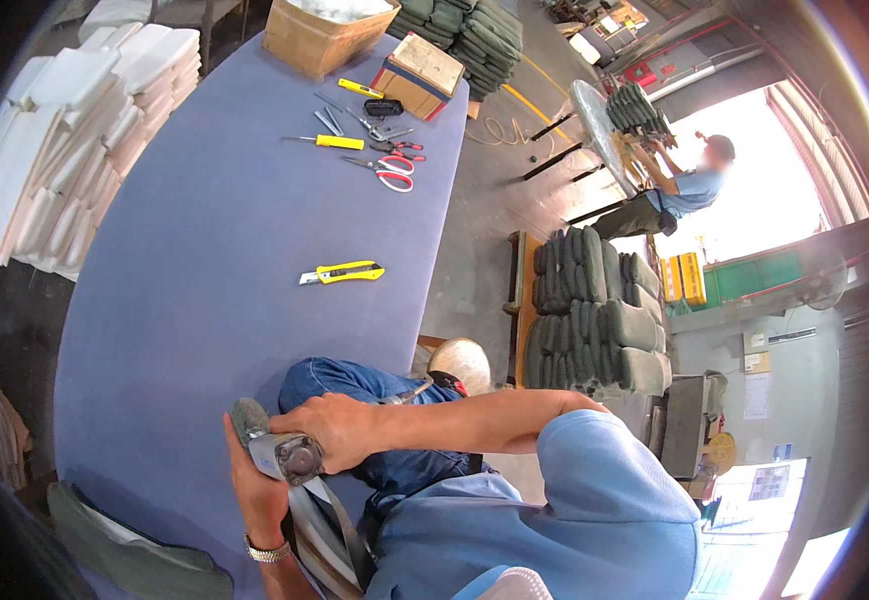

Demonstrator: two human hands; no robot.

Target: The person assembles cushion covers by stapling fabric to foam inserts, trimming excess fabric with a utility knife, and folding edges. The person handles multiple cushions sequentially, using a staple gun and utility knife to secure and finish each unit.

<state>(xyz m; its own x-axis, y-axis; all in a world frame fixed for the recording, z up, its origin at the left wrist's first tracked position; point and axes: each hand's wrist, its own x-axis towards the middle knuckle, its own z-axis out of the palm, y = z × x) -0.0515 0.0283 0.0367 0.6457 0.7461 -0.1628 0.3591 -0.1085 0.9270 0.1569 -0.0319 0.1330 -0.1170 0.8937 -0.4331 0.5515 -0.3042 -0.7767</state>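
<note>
My right hand (339, 428) is wrapped round a grey metal air staple gun (284, 456) with a round dark cap. A hose fitting (406, 392) shows behind that hand. The gun is pressed against or close over a dark green padded cushion (250, 420), whose pale underside (312, 530) faces me. My left hand (252, 490), with a metal watch at the wrist, grips the cushion's edge; its fingertips are partly hidden. Another dark green cushion (139, 553) lies on the blue table (214, 260) at the lower left.
A yellow box cutter (349, 272) lies mid-table. Scissors (391, 175), pliers (394, 150) and a yellow-handled screwdriver (334, 142) lie beyond, near cardboard boxes (319, 45). White panels (104, 130) are stacked left, green cushions (594, 310) right. A person (689, 190) works at a far table.
</note>
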